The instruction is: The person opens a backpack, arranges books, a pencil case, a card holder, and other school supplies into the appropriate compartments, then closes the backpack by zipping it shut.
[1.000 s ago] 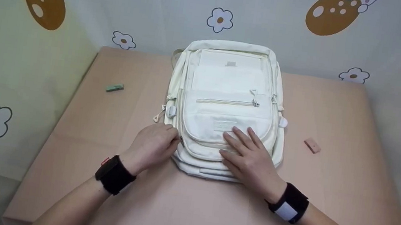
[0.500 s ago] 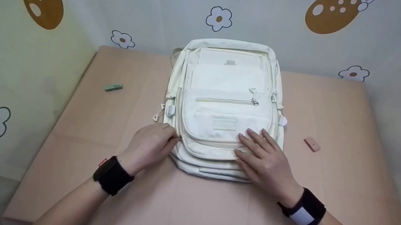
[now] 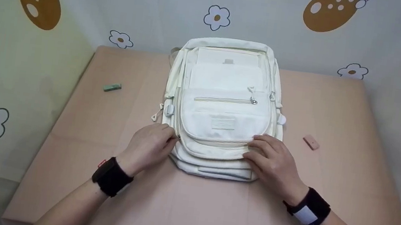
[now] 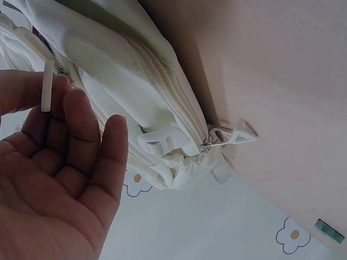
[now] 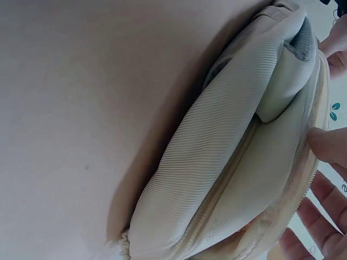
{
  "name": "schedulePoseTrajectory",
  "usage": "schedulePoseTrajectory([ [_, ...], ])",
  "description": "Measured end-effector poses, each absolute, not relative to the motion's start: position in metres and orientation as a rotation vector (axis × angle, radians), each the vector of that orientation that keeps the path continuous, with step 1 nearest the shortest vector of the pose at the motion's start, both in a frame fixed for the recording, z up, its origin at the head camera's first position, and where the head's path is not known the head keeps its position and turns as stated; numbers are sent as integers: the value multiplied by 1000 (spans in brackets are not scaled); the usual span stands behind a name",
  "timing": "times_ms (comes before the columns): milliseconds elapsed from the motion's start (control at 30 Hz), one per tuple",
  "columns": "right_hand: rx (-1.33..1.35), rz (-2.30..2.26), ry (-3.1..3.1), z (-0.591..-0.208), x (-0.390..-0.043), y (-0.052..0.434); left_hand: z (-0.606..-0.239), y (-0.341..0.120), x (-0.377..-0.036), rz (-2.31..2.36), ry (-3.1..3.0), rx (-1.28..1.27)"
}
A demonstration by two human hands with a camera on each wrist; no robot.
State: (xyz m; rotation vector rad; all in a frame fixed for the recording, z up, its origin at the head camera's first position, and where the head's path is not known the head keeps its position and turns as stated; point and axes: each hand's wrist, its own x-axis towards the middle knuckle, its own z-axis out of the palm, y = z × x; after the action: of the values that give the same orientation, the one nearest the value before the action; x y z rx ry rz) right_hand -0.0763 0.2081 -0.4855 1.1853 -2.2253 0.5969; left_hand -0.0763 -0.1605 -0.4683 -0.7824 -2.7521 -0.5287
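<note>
A cream backpack (image 3: 228, 77) lies flat on the pink table (image 3: 206, 214), front side up, top toward the wall. My left hand (image 3: 176, 137) sits at the lower left corner of its front pocket and pinches a white zipper pull (image 4: 47, 86) between thumb and fingers. My right hand (image 3: 254, 148) is at the pocket's lower right corner, fingers curled over the pocket's edge (image 5: 303, 162); in the right wrist view the thumb (image 5: 329, 145) lies on top and the fingers (image 5: 324, 199) below. The upper pocket's zipper (image 3: 225, 100) is closed.
A small green block (image 3: 112, 87) lies on the table to the left of the backpack, a small pink block (image 3: 311, 142) to the right. A flower-print cloth (image 3: 217, 18) hangs behind and at both sides. Bare table shows in front of the bag.
My right hand has slid right from the middle of the front pocket to its lower right corner and curled its fingers over the edge. The left hand has stayed in place.
</note>
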Motion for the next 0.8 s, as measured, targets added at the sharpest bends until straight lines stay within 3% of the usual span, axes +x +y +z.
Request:
schedulePoseTrajectory([
  [333,1199,553,-2207,-491,-79,204,-465,-158,-72,-506,-2791,-753],
  [800,1191,550,-2218,-493,-79,204,-468,-135,-49,-491,-2676,-906],
])
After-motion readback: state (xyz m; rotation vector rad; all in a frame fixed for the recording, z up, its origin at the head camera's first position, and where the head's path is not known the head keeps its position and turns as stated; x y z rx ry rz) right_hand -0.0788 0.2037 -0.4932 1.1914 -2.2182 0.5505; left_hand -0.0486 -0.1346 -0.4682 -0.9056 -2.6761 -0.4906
